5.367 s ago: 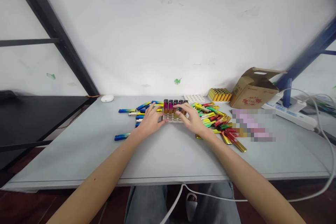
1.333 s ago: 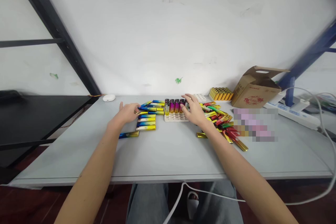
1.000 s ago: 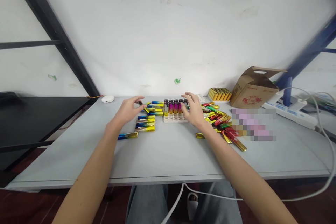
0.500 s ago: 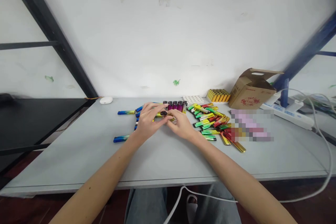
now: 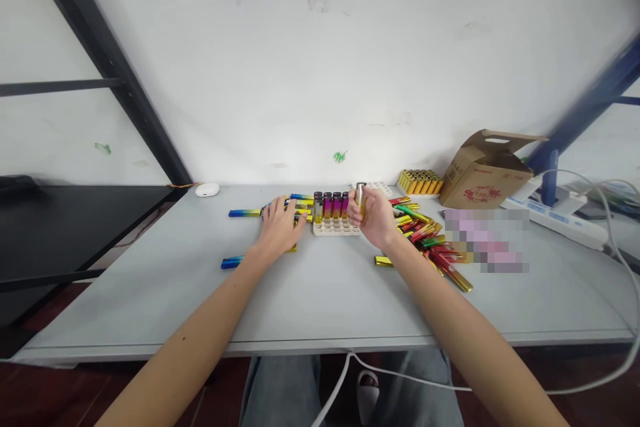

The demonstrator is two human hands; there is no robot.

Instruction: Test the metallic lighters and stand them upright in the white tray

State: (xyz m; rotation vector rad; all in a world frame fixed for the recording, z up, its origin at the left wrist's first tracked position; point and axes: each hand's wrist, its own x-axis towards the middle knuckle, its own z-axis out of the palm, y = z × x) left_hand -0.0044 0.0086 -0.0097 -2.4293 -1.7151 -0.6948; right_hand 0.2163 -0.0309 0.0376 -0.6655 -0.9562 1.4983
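Note:
My right hand point(image 5: 374, 217) is wrapped round a gold lighter point(image 5: 361, 199), held upright over the right end of a white tray point(image 5: 336, 230). Several purple and yellow lighters point(image 5: 327, 204) stand in the tray's back rows, and its front holes show. Over the blue and yellow lighters point(image 5: 244, 213) at the left, my left hand point(image 5: 280, 225) rests with its fingers spread and partly hides them. A loose pile of green, red and gold lighters point(image 5: 425, 235) lies right of my right hand.
A second white tray point(image 5: 381, 189) is by the wall, beside a block of yellow lighters point(image 5: 420, 182). An open cardboard box point(image 5: 483, 180) and a white power strip point(image 5: 560, 217) are at the right. A white case point(image 5: 207, 189) sits at the back left.
My hands have parted. The left moved onto the blue and yellow lighters; the right moved right and up with a lighter in it. The purple lighters' tray now shows more fully.

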